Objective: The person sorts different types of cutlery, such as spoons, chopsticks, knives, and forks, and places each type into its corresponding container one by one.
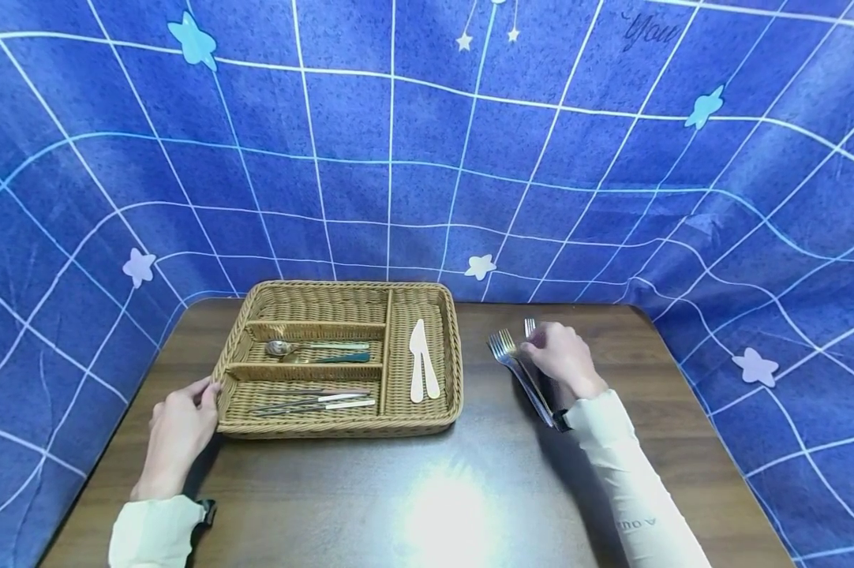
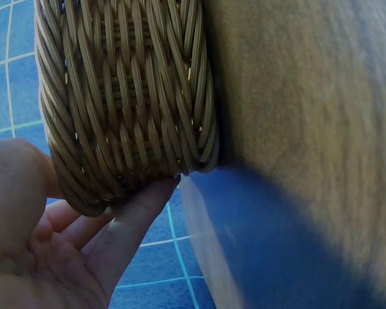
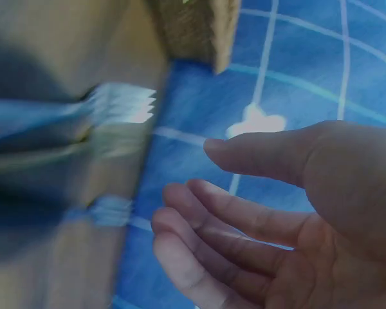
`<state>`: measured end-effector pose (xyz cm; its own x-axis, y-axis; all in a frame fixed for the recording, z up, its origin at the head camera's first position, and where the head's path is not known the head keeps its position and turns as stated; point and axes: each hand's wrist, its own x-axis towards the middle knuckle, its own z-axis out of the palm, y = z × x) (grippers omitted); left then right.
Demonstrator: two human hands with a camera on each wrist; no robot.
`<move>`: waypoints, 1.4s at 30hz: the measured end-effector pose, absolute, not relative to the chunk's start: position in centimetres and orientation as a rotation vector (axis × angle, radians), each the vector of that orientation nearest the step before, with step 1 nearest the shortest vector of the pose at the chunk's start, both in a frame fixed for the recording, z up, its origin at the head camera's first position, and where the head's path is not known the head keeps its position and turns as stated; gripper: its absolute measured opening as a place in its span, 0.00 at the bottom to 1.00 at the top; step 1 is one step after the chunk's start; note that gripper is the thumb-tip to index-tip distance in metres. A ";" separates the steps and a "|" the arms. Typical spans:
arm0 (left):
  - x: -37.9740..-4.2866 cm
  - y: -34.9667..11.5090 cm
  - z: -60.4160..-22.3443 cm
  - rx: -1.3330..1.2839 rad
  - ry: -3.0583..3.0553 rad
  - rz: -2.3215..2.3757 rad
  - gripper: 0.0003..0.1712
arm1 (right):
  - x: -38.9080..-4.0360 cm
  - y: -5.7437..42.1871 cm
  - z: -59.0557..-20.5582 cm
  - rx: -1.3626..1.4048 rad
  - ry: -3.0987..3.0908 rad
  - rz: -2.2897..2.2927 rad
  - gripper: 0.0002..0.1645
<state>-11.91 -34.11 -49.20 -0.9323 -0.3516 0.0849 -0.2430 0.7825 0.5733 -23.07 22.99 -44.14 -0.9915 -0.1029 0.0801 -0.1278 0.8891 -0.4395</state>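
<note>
A wicker cutlery basket (image 1: 335, 428) stands on the left of the table. My left hand (image 1: 180, 430) holds its left side, thumb at the rim and fingers along the woven wall (image 2: 128, 96). My right hand (image 1: 562, 359) is above several metal forks (image 1: 518, 375) lying right of the basket. In the right wrist view, its fingers (image 3: 186, 257) are loosely bent with nothing between them, and blurred fork tines (image 3: 122, 103) are beside it. Another fork (image 1: 530, 324) is partly hidden behind the hand in the head view.
In the basket's compartments lie two pale knives (image 1: 417, 363), spoons (image 1: 279, 347), a teal-handled piece (image 1: 345, 358) and several thin pieces with slim handles (image 1: 349, 398). Blue gridded cloth (image 1: 427, 158) with stars surrounds the brown table (image 1: 313, 497) at the back and sides.
</note>
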 end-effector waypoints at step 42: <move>-12.0 -34.1 -49.0 0.467 -2.785 -0.865 0.28 | -31.5 32.0 -58.6 0.152 -3.255 0.468 0.17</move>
<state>-12.00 -34.08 -48.96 -0.9328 -0.3504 0.0849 -0.2407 0.7805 0.5769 -31.51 32.01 -58.55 -0.9845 -0.1119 -0.1348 -0.0694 0.9555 -0.2866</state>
